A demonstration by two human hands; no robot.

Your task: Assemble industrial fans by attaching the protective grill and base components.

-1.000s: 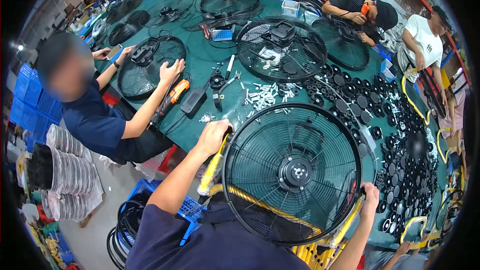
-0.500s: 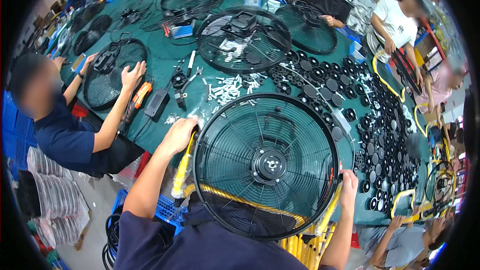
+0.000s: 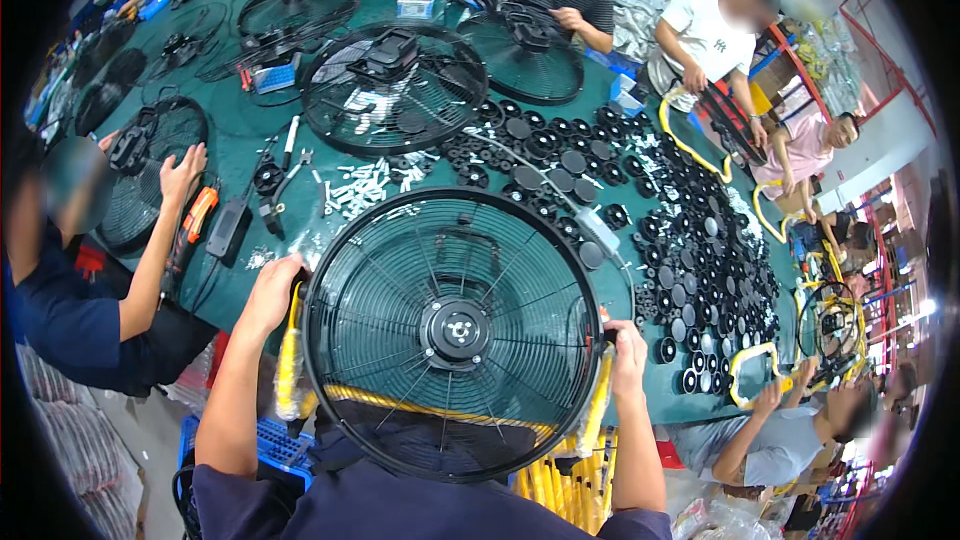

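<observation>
A large round black fan (image 3: 457, 328) with a wire guard is in front of me at the near table edge, its hub facing up toward me. A yellow tube stand (image 3: 289, 360), partly covered in clear plastic, runs along both its sides, and its crossbar shows through the guard. My left hand (image 3: 272, 292) is closed at the fan's left side, where the yellow tube's end meets the rim. On the opposite side, my right hand (image 3: 627, 348) grips the matching joint. The fingertips of both hands are partly hidden.
Black round knobs (image 3: 690, 280) cover the table's right part. White pieces (image 3: 365, 190) lie beyond the fan, near pliers (image 3: 293, 178). Another fan (image 3: 395, 90) lies farther back. A co-worker (image 3: 75, 290) works at left; others stand around. Yellow tubes (image 3: 560, 485) and a blue crate (image 3: 275, 445) are below.
My view has swung right, so the table and fan sit farther left in the picture. Both hands keep their hold on the fan's sides. A far co-worker's hand with an orange tool has lowered.
</observation>
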